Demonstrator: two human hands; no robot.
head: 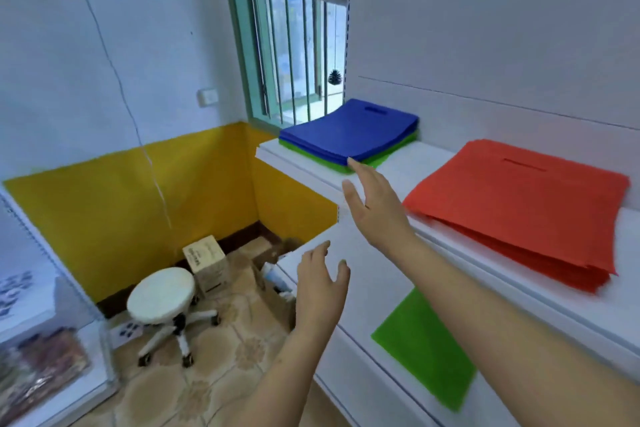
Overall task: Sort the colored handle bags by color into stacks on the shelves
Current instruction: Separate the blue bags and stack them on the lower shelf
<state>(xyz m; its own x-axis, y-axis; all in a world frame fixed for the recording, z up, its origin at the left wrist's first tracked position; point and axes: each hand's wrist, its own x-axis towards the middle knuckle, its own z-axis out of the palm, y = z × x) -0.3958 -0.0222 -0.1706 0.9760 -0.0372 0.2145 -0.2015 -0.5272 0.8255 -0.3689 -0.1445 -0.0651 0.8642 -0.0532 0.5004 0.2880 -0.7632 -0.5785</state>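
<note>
The right hand (372, 204) is stretched forward on a bare forearm, its fingers straight and together, thumb apart, holding nothing. The left hand (320, 291) is raised lower and nearer, back toward the camera, fingers loosely spread and slightly bent, also holding nothing

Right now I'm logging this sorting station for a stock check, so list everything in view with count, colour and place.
blue bags: one stack, blue, on green ones, upper shelf's far end
green bags: some, green, under the blue stack
red bags: one stack, red-orange, upper shelf, right
green bag: one, green, flat on lower shelf
shelves: two levels, white, right side
stool: one, white, wheeled, on floor
box: one, tan, behind stool
window: one, green frame, barred
left hand: open, over lower shelf's edge
right hand: open, fingers by the blue stack
</note>
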